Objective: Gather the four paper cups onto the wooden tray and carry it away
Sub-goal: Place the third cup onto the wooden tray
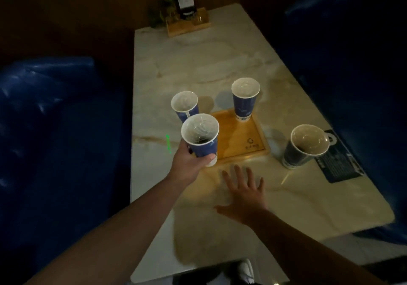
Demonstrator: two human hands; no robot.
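1. A wooden tray [240,139], square and pale, sits on a marble-patterned table [198,64] in a dim booth; every place below is given relative to this tray.
2. The left hand [189,161] holds a blue paper cup [201,138] at the tray's near-left corner. The fingers wrap around the lower part of the cup wall, with the thumb on its left side, so the cup's white base sits just past the fingertips. Whether the base touches the tray's edge cannot be told.
3. A second blue cup [185,105] stands just beyond the held one, at the tray's far-left side; its base is hidden, so on the tray or off it cannot be told.
4. A third blue cup [245,99] stands upright on the tray's far-right corner.
5. A darker cup [305,146] stands on the table to the right of the tray, apart from it, against a dark printed card [339,161].
6. The tray carries a small ring logo with tiny characters beneath, near its near-right corner; they are too small to read. The card's print is also unreadable.
7. The right hand [244,192] hovers on the near side of the tray, palm down, fingers spread wide and holding nothing. Whether it touches the table cannot be told.
8. A wooden stand [187,26] with a small plant is at the table's far end, well beyond the tray.
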